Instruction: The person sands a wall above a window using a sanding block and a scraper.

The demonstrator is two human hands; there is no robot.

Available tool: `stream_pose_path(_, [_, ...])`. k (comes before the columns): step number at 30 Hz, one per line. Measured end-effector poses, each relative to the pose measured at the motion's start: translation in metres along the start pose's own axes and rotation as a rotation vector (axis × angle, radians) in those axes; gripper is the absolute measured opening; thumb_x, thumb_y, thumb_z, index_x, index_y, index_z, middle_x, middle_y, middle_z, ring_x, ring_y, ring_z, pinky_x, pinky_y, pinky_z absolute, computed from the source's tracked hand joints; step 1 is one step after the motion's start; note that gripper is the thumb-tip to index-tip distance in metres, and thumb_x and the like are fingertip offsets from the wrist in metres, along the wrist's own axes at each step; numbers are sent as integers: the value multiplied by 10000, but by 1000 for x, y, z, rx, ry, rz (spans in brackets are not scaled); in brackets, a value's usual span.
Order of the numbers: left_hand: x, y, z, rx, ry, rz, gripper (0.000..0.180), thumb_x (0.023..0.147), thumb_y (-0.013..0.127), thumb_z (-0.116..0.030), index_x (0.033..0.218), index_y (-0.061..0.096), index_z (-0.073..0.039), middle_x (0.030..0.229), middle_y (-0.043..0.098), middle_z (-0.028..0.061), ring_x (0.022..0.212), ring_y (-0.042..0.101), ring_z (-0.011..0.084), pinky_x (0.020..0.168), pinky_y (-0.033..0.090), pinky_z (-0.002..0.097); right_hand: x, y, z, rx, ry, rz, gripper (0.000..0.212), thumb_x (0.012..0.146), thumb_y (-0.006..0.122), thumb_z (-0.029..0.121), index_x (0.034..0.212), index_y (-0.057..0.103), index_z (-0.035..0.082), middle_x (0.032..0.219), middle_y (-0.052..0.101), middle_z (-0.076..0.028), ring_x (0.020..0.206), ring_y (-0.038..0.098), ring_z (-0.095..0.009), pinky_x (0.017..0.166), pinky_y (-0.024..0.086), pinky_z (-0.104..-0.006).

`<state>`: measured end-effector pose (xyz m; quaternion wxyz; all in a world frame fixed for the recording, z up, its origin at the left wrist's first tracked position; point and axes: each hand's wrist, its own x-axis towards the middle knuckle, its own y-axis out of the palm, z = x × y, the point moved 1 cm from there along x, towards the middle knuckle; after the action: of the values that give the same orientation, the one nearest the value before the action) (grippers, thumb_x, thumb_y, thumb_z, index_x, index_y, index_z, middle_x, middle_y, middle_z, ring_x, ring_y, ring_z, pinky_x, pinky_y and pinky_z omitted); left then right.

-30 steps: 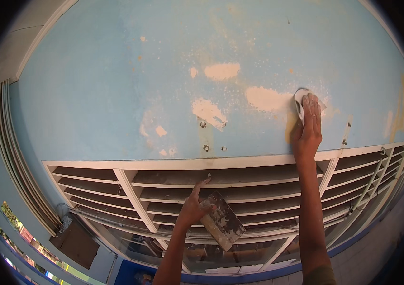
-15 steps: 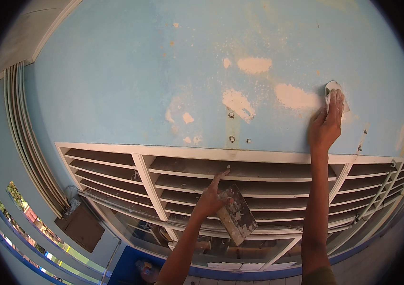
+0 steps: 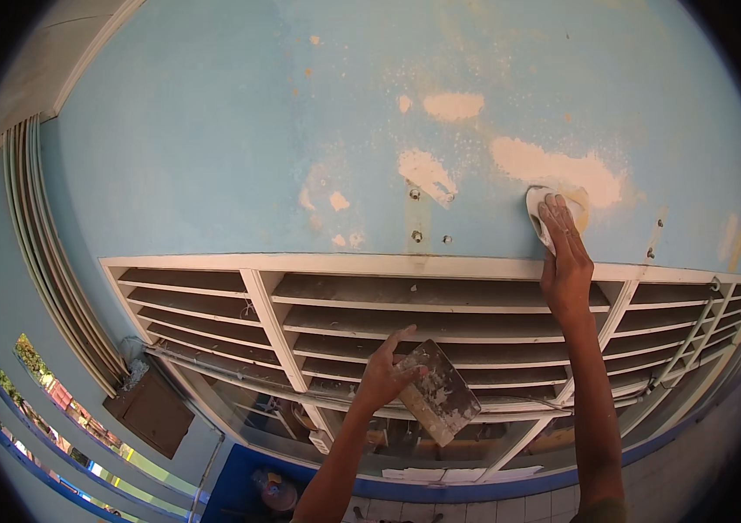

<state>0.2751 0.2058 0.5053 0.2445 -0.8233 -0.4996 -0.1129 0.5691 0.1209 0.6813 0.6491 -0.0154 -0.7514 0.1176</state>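
Observation:
A pale blue wall [image 3: 213, 174] fills the upper view, marked with several whitish filler patches [image 3: 553, 166]. Just under the largest patch, my right hand [image 3: 567, 248] presses a thin whitish piece with a curved edge [image 3: 537, 213] flat to the wall. Whether this piece is a folded sheet or a spreader, I cannot tell. Lower and to the left, my left hand [image 3: 383, 375] grips a wide putty knife [image 3: 447, 388] by its pale edge strip. The dark blade is smeared with whitish filler. My left index finger points up, away from the knife.
White slatted louvres [image 3: 422, 318] run below the wall, with window panes under them. Bolts [image 3: 416, 236] stick out of the wall. Pipes [image 3: 26, 244] run down the left corner to a brown box [image 3: 151, 415]. A tiled floor [image 3: 518, 508] lies far below.
My right hand has moved down and left with the whitish piece, uncovering the right end of the large patch. The left hand still holds the putty knife, now slightly lower in relation to the louvres.

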Motion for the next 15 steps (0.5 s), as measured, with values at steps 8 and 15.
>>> stream_pose_path(8, [-48, 47, 12, -180, -269, 27, 338, 848, 901, -288, 969, 764, -4, 866, 746, 19, 779, 667, 102, 749, 533, 270, -165, -76, 64, 602, 993, 292, 212, 1004, 659, 97, 1145, 698, -57, 872, 715, -80, 745, 606, -121, 729, 489, -268])
stream_pose_path(15, [-70, 47, 7, -519, -332, 323, 288, 827, 916, -282, 853, 733, -61, 1212, 710, 93, 1148, 636, 190, 1014, 471, 372, -232, -70, 113, 1090, 1362, 303, 235, 895, 770, 31, 1116, 731, -38, 915, 730, -37, 784, 644, -97, 714, 502, -256])
